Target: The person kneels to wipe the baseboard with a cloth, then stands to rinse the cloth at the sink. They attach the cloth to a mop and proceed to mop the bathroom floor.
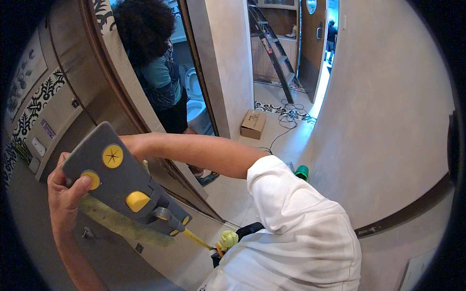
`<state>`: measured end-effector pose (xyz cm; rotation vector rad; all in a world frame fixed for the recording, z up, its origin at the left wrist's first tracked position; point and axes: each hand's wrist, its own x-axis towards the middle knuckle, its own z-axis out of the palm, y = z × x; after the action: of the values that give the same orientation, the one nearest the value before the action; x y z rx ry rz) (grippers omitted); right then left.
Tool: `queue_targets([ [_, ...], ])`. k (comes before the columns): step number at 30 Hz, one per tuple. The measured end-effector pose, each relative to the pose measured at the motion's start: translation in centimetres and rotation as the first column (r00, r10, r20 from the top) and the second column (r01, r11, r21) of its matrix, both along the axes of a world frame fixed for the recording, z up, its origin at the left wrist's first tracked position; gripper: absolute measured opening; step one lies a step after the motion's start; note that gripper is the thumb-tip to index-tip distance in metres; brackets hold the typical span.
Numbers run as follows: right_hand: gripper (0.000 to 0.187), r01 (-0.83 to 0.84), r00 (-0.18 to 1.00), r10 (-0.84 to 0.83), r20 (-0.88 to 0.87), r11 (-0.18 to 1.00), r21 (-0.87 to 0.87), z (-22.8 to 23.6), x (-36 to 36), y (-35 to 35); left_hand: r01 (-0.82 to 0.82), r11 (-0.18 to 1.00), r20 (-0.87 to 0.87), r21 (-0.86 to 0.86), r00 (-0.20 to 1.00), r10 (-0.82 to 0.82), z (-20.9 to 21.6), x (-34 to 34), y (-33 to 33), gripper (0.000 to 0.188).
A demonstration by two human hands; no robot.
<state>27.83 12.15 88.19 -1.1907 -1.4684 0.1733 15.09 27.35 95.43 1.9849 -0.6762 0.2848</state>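
Mop head, flat, dark grey, yellow discs, yellow-green pad

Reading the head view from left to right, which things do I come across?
Left hand, grey flat mop head, toilet, cardboard box, green container.

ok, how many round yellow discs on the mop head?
4: one disc partly under the left hand, a slitted disc beside it, third disc and fourth disc at the far end. Any behind are hidden.
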Motion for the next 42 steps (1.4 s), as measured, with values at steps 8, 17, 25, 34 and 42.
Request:
queue_targets([
  [8,0.019,0.309,0.941,-0.246,0.233,0.906,-0.29,-1.5,1.5,-5.1,-0.067,0.998,0.038,-0.012,0.997,0.068,-1.3,-1.2,0.6,0.027],
  [17,0.019,0.522,0.853,-0.518,0.06,0.847,-0.106,3.2,-0.5,-6.1,-0.09,0.995,-0.013,0.032,0.996,0.09,-1.5,0.0,2.1,0.033],
  [25,0.021,0.566,0.824,-0.565,0.039,0.824,-0.027,8.6,-1.3,-5.1,-0.12,0.992,-0.065,0.045,0.99,0.123,0.8,-0.7,4.0,0.033],
  [34,0.022,0.575,0.816,-0.571,0.09,0.818,-0.02,8.0,-0.4,-3.0,-0.096,0.995,-0.005,-0.008,0.995,0.096,1.3,-1.1,5.5,0.031],
  [42,0.027,0.599,0.799,-0.592,0.106,0.799,-0.047,7.7,-1.4,-1.8,-0.336,0.941,0.197,0.03,0.925,0.324,0.8,-1.2,5.9,0.034],
])
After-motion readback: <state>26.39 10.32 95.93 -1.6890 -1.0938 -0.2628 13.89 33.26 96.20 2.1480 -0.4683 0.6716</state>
